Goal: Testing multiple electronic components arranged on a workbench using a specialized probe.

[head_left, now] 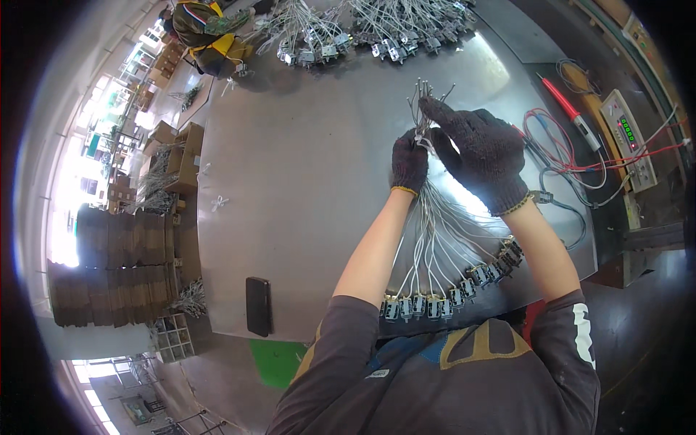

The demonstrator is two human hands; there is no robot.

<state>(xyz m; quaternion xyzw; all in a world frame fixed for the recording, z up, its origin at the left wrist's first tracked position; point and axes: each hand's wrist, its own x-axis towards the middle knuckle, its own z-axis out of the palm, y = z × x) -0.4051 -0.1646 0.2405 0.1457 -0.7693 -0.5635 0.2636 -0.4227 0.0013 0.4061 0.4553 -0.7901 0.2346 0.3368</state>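
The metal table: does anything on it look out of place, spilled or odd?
The black phone near the table's lower-left corner and a white scrap by its left edge look slightly out of place, lying well apart from the wires in the left hand. I see no spill.

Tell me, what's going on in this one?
The person's gloved left hand grips a bundle of pale wires near their ends, with the gloved right hand close beside those ends. The wires fan down to a curved row of small metal parts on the table. More wired parts lie heaped along the far edge.
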